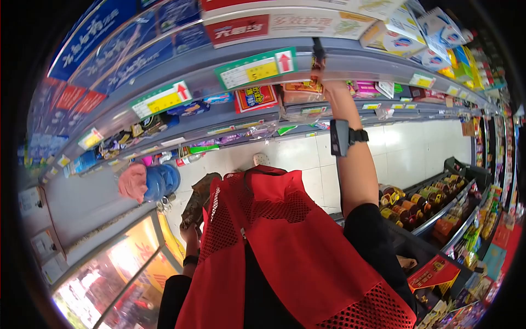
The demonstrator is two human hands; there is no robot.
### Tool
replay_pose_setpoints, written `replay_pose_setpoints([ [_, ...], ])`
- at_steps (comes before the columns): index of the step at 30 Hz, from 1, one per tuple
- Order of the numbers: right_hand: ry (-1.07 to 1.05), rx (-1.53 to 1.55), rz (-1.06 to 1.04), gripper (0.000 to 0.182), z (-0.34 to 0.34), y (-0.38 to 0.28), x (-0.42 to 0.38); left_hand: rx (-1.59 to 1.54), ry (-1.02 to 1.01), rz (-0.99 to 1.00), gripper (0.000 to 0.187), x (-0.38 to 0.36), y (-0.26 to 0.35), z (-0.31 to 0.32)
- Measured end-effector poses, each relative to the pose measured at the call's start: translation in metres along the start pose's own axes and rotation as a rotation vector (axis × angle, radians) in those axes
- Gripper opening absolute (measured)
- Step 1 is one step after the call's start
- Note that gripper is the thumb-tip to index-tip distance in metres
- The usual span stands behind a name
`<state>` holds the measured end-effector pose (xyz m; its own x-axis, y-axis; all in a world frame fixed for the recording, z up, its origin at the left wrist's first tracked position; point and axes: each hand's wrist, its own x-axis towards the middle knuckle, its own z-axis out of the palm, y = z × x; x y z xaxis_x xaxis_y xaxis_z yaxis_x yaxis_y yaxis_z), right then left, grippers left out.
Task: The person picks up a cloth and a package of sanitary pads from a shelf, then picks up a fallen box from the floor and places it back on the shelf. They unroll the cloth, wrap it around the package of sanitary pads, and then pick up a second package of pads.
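Observation:
My right hand point(329, 83) is raised to the front edge of the upper shelf. Its fingers look closed around a slim dark object point(318, 50) whose kind I cannot make out. Close by are a white and red box point(296, 27) above and an orange-brown package point(302, 91) on the shelf below. Low on the left, my left hand point(190, 232) is closed on a brown mottled cloth point(200, 200) that hangs beside my red vest. The vest partly hides that hand.
Blue packs point(131, 46) fill the upper left shelf. A price tag point(256, 68) sits on its rail. Below left stand a blue water jug point(163, 181) with a pink cloth point(133, 182) and a lit glass-fronted cabinet point(120, 263). Bottles fill a dark rack point(424, 233) at right.

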<state>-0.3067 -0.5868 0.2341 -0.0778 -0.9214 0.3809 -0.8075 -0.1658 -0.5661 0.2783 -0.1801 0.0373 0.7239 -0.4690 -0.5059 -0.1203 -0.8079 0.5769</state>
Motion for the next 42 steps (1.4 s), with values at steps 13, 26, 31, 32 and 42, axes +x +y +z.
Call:
replay_pose_setpoints([
  [13, -0.068, -0.066, -0.02, 0.044, 0.125, -0.098, -0.021, -0.198, 0.08, -0.142, 0.051, -0.074, -0.007, 0.018],
  [26, -0.256, -0.404, -0.282, 0.041, 0.122, -0.112, -0.058, -0.352, 0.116, -0.308, 0.045, -0.097, -0.092, 0.05],
  [31, -0.165, -0.271, -0.371, 0.035, 0.106, -0.103, -0.056, -0.347, 0.155, -0.283, 0.047, -0.101, -0.091, 0.063],
  [32, -0.159, -0.212, -0.369, 0.033, 0.092, -0.102, -0.054, -0.35, 0.164, -0.285, 0.047, -0.101, -0.101, 0.067],
  [42, 0.133, -0.434, 0.175, 0.028, -0.076, 0.107, -0.042, -0.39, 0.248, -0.375, 0.045, -0.125, -0.139, 0.082],
])
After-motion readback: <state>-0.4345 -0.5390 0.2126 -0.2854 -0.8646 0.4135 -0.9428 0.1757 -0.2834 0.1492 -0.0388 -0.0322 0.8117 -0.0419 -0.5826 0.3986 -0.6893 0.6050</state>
